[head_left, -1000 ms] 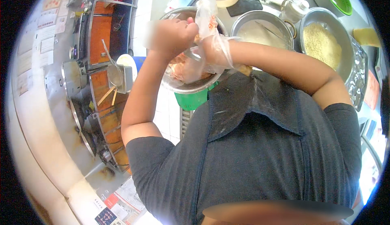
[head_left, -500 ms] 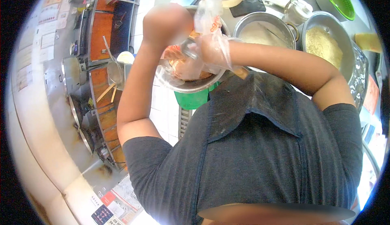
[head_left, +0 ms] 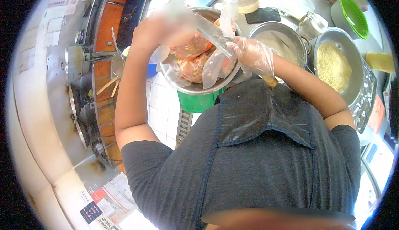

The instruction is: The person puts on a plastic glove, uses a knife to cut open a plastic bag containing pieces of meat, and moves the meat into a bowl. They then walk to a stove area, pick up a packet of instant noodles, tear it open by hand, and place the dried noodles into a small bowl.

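My right hand point(head_left: 252, 55), in a thin clear plastic glove, is closed on the edge of a clear plastic bag point(head_left: 215, 38). The plastic stretches from there toward my left hand point(head_left: 160, 28), which is smeared, its fingers hidden. Below both hands stands a large metal bowl point(head_left: 188, 88). Inside it lies raw marinated meat point(head_left: 195, 66), reddish and pale, with clear plastic around parts of it. Another piece of clear plastic point(head_left: 228, 16) with orange print rises at the bowl's far right side.
Right of the bowl, a pot point(head_left: 306, 43) holds a pale mixture, and a metal basin point(head_left: 318, 91) holds pale yellow crumbs point(head_left: 332, 68). A dark phone-like slab point(head_left: 262, 15), a clear jar point(head_left: 314, 24) and a green basket point(head_left: 353, 16) sit behind. A green container point(head_left: 201, 101) is under the bowl.
My right hand has come out of the bowl area, moving right with plastic in its fingers. My left hand has shifted slightly left and down. More of the meat shows now.
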A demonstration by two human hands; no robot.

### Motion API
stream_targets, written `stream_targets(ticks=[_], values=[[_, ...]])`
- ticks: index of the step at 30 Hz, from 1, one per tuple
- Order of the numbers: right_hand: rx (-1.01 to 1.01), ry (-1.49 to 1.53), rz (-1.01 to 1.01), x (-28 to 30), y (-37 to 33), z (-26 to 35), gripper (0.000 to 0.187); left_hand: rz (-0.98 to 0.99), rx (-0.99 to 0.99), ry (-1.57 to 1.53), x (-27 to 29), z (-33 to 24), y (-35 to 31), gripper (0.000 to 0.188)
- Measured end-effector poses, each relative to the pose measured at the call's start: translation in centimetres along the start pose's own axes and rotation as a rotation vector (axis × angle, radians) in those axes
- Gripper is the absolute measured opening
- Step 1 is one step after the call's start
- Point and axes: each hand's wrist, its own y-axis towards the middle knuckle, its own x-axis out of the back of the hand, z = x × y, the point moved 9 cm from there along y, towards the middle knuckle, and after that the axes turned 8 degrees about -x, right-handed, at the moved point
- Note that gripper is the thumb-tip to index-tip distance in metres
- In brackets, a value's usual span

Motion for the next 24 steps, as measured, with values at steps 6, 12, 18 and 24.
stream_targets(ticks=[6, 12, 18, 24], values=[[0.041, 0.022, -0.037, -1.5, 1.4, -0.5, 0.025, 0.040, -0.233, 0.271, -0.5, -2.4, -1.1, 0.022], [0.184, 0.018, -0.158, -2.7, 4.0, 0.3, 0.019, -0.098, -0.351, 0.132, -0.6, -5.9, -2.6, 0.020], [0.257, -0.071, -0.246, -4.1, 4.7, 3.4, 0.018, -0.165, -0.241, 0.330, -3.1, -4.9, -1.2, 0.017], [0.340, -0.248, -0.291, -5.4, 5.6, 2.9, 0.017, -0.128, -0.312, 0.156, -3.1, -4.7, -1.8, 0.038]])
